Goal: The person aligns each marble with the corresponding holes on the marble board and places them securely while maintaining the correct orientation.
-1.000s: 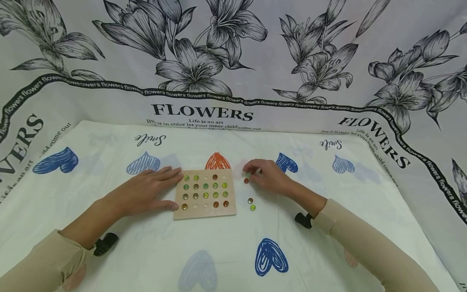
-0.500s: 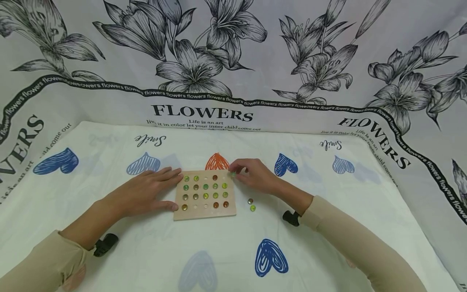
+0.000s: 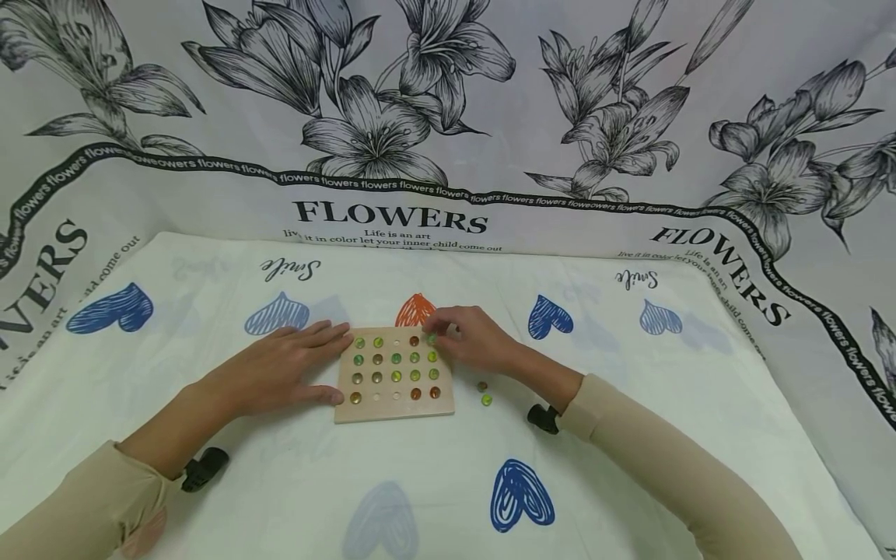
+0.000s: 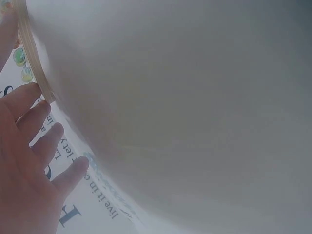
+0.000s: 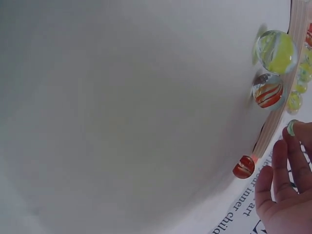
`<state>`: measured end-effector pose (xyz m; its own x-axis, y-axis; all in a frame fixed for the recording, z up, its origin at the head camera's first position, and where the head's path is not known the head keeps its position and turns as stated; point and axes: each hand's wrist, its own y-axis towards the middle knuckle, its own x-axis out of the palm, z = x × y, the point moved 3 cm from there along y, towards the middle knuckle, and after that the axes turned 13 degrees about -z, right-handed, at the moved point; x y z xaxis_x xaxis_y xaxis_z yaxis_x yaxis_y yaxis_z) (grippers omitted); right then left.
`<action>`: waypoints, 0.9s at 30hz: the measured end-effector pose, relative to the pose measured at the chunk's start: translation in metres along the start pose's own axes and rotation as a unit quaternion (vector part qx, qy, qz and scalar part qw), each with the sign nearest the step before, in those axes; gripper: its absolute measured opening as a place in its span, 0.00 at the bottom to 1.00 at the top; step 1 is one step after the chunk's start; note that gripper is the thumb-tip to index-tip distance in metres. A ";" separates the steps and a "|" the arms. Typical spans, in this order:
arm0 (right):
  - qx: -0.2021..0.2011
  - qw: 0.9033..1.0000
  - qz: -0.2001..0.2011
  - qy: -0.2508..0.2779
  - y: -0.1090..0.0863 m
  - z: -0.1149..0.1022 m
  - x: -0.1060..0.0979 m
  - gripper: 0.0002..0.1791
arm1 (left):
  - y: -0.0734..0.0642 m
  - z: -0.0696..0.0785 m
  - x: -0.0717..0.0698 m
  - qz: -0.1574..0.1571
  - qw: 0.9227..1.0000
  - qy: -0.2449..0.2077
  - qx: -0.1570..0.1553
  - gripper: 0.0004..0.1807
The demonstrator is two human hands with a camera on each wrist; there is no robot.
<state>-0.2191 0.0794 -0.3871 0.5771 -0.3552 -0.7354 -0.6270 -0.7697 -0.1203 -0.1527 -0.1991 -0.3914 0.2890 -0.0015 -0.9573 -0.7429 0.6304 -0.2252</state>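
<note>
A light wooden board with rows of round hollows lies on the cloth, many of them filled with green, yellow and brown-red glass marbles. My left hand rests at its left edge, fingers extended at the far corner and thumb near the front corner. Over the far right corner, my right hand pinches a green marble between thumb and forefinger, at the corner hollow. Right of the board lie a yellow-green marble and a red-striped clear marble. A red marble shows in the right wrist view; my right hand hides it in the head view.
A white cloth printed with hearts covers the table. Behind it hangs a flower-printed curtain. In the board, one hollow in the far row and two in the near row hold no marble.
My right hand has moved left from beside the board to its far right corner, carrying the green marble. The left hand and the board have stayed in place.
</note>
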 end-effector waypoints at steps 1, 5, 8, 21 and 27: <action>0.000 1.000 0.000 -0.003 0.000 -0.001 0.000 0.10 | 0.000 0.000 0.000 0.000 1.000 0.000 -0.001 0.50; 0.008 1.000 -0.002 -0.009 0.002 -0.002 0.001 0.10 | 0.000 0.000 0.000 -0.001 1.000 0.000 -0.002 0.49; 0.016 1.000 -0.005 -0.011 0.003 -0.001 0.002 0.11 | 0.000 0.000 0.000 0.000 1.000 0.001 -0.001 0.49; 0.043 0.999 0.019 -0.001 -0.010 0.009 -0.010 0.11 | -0.001 0.000 0.000 0.003 1.000 -0.001 0.002 0.49; 0.052 0.998 0.024 0.007 -0.023 0.023 -0.017 0.12 | 0.001 -0.001 0.000 0.001 1.000 -0.001 0.002 0.49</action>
<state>-0.2267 0.1156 -0.3870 0.5517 -0.3974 -0.7333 -0.7046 -0.6925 -0.1548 -0.1535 -0.1991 -0.3915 0.2887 0.0005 -0.9574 -0.7405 0.6341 -0.2229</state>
